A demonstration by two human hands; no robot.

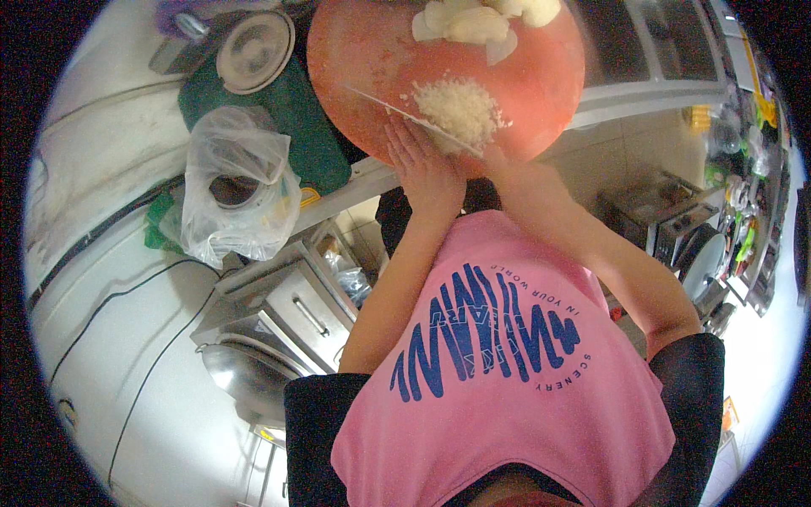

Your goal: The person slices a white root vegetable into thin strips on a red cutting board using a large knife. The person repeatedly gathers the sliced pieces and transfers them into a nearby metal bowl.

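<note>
A round, reddish-orange cutting board point(361, 57) lies in front of me. My right hand point(502, 161) is closed at the near end of a knife point(415, 119); its grip is largely hidden. The thin blade points up and left across the board. Against the near side of the blade lies my left hand point(424, 161), its fingers extended and seemingly touching the metal. Just beyond the blade is a heap of finely chopped pale food point(459, 111). Larger pale, peeled vegetable pieces point(475, 25), of a kind I cannot tell, sit at the board's far edge.
Left of the board, a round lid point(256, 52) rests on a dark green surface point(317, 149). A clear plastic bag point(244, 184) hangs over the counter edge nearby. Lower left are a steel drawer unit point(307, 310) and a metal bowl point(250, 380). Utensils crowd the right.
</note>
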